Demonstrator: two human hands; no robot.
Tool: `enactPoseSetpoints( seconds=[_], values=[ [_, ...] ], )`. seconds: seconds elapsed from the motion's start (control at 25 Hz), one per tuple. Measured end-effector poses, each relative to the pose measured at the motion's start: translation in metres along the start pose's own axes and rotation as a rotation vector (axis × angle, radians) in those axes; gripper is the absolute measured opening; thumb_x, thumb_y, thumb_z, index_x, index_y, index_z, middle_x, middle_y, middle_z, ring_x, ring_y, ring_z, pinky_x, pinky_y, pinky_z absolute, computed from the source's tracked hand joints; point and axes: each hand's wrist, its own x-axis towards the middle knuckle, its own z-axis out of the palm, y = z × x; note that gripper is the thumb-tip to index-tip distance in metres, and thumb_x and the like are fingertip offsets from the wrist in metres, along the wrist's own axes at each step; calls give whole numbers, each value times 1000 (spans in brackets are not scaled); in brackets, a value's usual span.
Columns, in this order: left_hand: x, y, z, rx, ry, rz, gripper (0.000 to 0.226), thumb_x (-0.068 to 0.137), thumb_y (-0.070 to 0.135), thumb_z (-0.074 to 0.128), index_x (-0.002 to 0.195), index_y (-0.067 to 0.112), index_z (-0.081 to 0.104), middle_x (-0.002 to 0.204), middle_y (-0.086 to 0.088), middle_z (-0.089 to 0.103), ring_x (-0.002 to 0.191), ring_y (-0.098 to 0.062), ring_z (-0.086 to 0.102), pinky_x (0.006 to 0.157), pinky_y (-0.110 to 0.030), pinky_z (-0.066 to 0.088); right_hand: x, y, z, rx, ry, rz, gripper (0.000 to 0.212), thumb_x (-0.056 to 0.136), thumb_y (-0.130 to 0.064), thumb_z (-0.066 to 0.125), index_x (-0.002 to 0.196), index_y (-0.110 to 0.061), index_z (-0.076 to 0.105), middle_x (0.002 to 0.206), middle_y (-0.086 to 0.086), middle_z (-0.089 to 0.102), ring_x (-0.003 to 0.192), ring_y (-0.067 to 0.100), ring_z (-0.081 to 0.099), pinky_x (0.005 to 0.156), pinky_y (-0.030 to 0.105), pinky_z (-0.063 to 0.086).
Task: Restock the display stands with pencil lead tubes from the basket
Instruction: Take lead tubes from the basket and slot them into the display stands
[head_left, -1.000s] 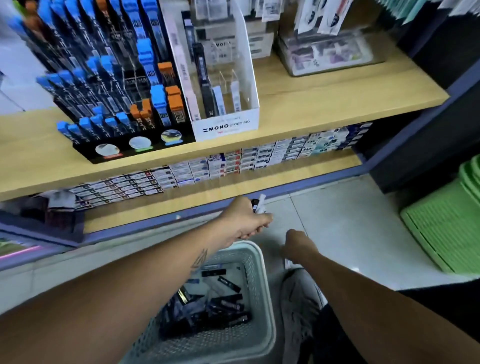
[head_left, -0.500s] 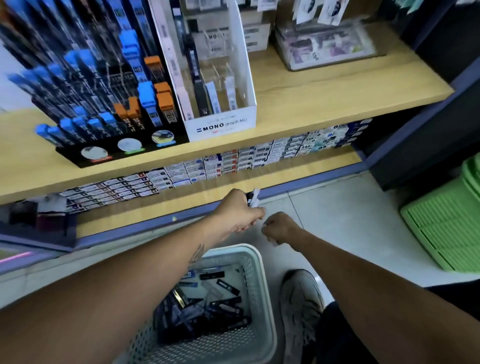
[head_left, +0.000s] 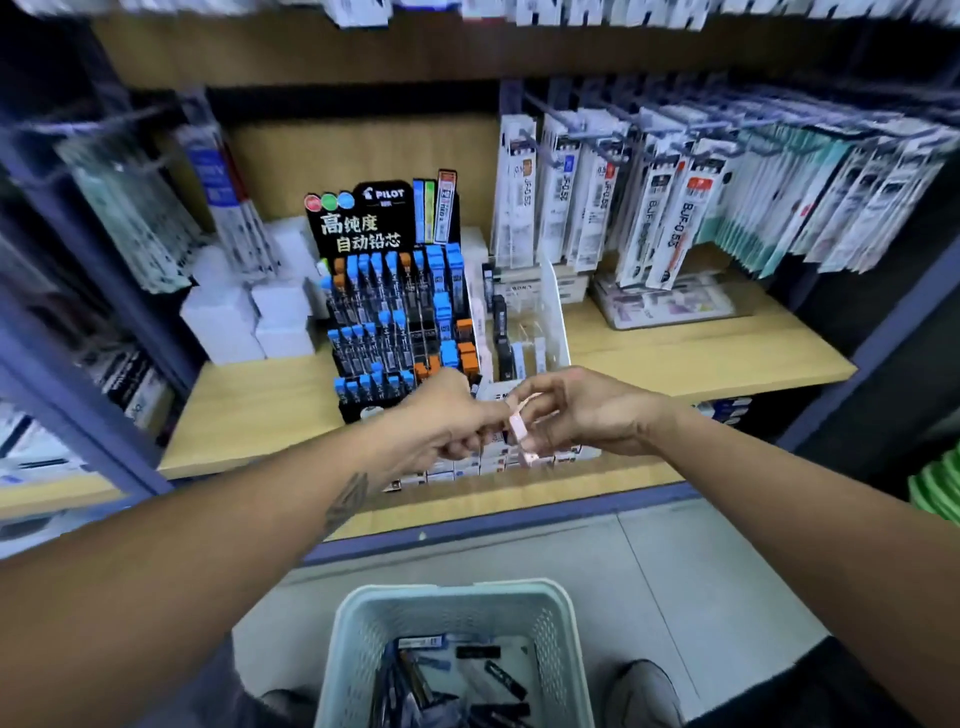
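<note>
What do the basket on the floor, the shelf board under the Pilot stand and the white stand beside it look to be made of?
Basket: moulded plastic, pale grey-blue and matte, judging by its perforated walls and rounded rim. Shelf board: wood or wood-look laminate, light, with faint grain; which one is unclear. White stand: probably printed card or thin plastic; its side panel is flat and thin, but blur leaves that open.

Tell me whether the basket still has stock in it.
Not empty. The basket holds a loose pile of dark lead tubes on its bottom, well below the rim.
</note>
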Motion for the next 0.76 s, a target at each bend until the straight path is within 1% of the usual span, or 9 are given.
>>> enactPoseSetpoints(
  seconds=[0.08,0.16,0.2,0.28,0.36,0.44,0.52,0.64,0.76],
  values=[
    [-5,12,-16,-174,5,-10,40,88,28,77,95,-8,62,67,-13,62,42,-10,41,33,-19,30,8,-26,8,-185,90,-121,35,74,18,76,105,4,67,85,9,72,77,18,69,74,31,58],
    [-10,26,-31,-256,3,14,32,92,24,73,82,-6,68,63,-10,58,40,-8,37,31,-16,27,18,-48,11,-379,190,-224,28,74,17,77,98,4,72,79,6,72,68,7,66,68,22,54],
    [-11,32,-38,-295,2,29,29,94,20,70,79,-5,69,62,-9,56,40,-7,36,31,-16,25,23,-59,10,-469,236,-281,25,75,14,77,97,3,74,77,4,71,64,2,63,64,18,51],
    [-10,43,-55,-390,18,58,22,94,11,68,86,-9,68,63,-9,55,41,-7,36,31,-15,25,33,-78,8,-540,308,-383,21,77,6,80,97,-2,78,77,3,73,62,-1,60,63,16,49],
    [-7,51,-68,-468,68,107,15,92,3,66,92,-12,63,63,-10,56,43,-8,38,31,-16,25,41,-93,3,-408,334,-418,17,80,-2,81,97,-6,79,79,5,74,66,6,62,63,20,51],
    [-4,57,-74,-496,133,176,9,91,-2,64,90,-10,59,62,-11,56,43,-9,39,32,-18,24,48,-100,-4,-177,328,-375,14,83,-3,77,97,-2,77,73,7,72,63,12,61,56,21,50],
    [2,59,-74,-497,185,236,9,92,-2,63,91,-9,58,63,-11,56,42,-10,39,34,-19,22,56,-102,-9,-48,307,-315,14,83,-1,76,97,1,76,71,9,71,61,14,62,52,21,49],
    [12,62,-71,-492,216,289,10,93,-2,61,89,-11,60,63,-13,55,42,-10,39,34,-19,22,60,-106,-18,-37,265,-242,19,81,0,76,100,4,74,74,8,73,64,15,63,56,21,51],
    [19,66,-71,-517,217,294,12,93,-2,61,89,-13,61,63,-12,55,43,-10,39,34,-19,22,66,-109,-28,112,348,-269,16,81,9,73,95,3,73,73,7,73,67,16,65,64,21,54]
  ],
)
